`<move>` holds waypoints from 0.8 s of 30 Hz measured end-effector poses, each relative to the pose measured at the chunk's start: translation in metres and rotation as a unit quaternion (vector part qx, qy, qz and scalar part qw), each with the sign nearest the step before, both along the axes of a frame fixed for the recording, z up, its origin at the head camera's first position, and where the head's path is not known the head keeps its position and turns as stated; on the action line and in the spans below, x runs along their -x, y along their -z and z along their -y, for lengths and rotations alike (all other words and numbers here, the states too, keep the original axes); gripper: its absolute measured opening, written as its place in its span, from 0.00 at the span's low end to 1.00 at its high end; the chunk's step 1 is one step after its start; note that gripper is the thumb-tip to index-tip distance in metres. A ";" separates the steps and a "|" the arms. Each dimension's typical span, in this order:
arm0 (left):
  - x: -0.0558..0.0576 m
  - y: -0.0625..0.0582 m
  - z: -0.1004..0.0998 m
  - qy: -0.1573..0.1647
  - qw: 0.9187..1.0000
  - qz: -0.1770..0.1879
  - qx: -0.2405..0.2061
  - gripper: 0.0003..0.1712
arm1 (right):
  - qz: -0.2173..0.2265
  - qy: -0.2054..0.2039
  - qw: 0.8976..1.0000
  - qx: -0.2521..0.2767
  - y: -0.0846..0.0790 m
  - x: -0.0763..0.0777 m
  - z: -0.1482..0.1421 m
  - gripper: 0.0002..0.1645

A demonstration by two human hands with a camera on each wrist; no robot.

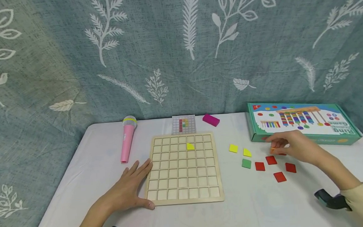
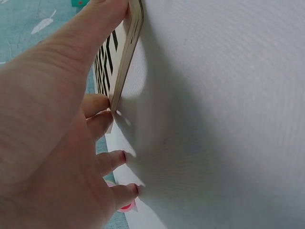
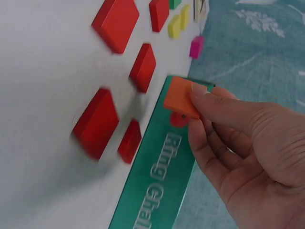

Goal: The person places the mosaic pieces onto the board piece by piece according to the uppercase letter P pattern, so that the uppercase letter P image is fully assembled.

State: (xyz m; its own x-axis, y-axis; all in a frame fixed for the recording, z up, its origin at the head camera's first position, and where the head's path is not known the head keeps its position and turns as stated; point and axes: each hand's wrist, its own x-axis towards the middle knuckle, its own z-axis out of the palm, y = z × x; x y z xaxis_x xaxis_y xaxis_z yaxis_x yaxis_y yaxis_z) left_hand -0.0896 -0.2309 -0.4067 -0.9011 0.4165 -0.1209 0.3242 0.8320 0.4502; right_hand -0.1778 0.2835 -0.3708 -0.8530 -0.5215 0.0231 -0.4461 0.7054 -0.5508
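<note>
In the head view a wooden grid board (image 1: 184, 203) lies on the white table, one yellow tile (image 1: 190, 146) with a rounded corner in a cell of its second row. My left hand (image 1: 128, 185) rests at the board's left edge, fingers spread, thumb by the near corner. Over on the right, my right hand (image 1: 292, 147) pinches an orange tile (image 3: 180, 97) between thumb and fingers, above the loose tiles. Below it are several red tiles (image 1: 280, 177); a green tile (image 1: 246, 163) and two yellow tiles (image 1: 233, 148) lie to their left.
A green game box (image 1: 302, 122) stands behind my right hand. Behind the board lie a pattern card (image 1: 184, 124) and a magenta block (image 1: 211, 120). A pink toy microphone (image 1: 128, 140) lies left of the board. A patterned curtain (image 1: 177, 50) hangs along the table's far edge.
</note>
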 end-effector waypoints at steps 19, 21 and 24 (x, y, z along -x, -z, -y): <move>0.000 0.002 0.000 0.000 1.000 -0.002 0.003 0.73 | -0.003 -0.024 0.999 0.023 -0.001 0.019 0.045 0.19; 0.000 0.002 -0.001 0.000 1.000 -0.002 0.003 0.74 | 0.001 -0.025 0.999 0.028 -0.002 0.019 0.050 0.19; 0.000 0.001 -0.001 0.001 1.000 -0.004 0.003 0.73 | -0.005 -0.037 0.999 0.034 -0.003 0.022 0.059 0.19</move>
State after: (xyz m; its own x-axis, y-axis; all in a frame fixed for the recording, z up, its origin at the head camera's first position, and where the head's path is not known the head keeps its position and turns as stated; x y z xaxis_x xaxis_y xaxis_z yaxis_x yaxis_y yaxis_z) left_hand -0.0897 -0.2299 -0.4080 -0.9015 0.4170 -0.1162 0.3286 0.8340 0.4433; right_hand -0.1993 0.2246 -0.3682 -0.8121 -0.5794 0.0688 -0.5011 0.6321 -0.5911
